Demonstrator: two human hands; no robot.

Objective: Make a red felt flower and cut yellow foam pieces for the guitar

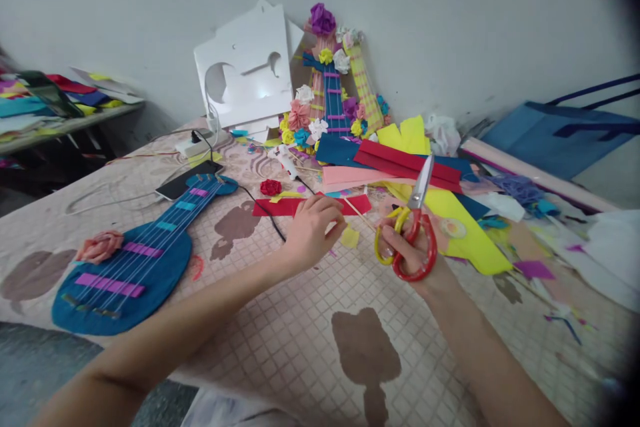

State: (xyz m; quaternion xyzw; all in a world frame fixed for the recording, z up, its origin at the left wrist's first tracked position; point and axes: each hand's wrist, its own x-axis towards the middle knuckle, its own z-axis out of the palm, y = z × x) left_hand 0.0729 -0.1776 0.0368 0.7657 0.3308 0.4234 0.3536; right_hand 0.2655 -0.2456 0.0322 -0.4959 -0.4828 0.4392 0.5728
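Gonna use the red paper strip (pixel 275 208) as home base here. The left hand (pixel 315 230) is at its near edge, fingers curled in toward the thumb and hiding part of it. Can't tell if it's pinching anything or actually pressing on the strip. The right hand (pixel 413 255), off to the right of the strip, has a firm grip on the scissors (pixel 423 181), the pair with one red and one yellow handle, blades up and pointing away. A thin wooden stick (pixel 357 210) also pokes out from that same hand, far end over the right part of the strip. My guess is the scissors sit back in the palm so the fingertips can deal with the stick without putting them down.

Just behind the strip is a red rose (pixel 271 187), then a white glue gun (pixel 283 161), probably kept there for easy reach. Left of the strip, the blue toy guitar (pixel 173 250) lies strings up, which likely saves its coral rose (pixel 101 246) from getting squashed.
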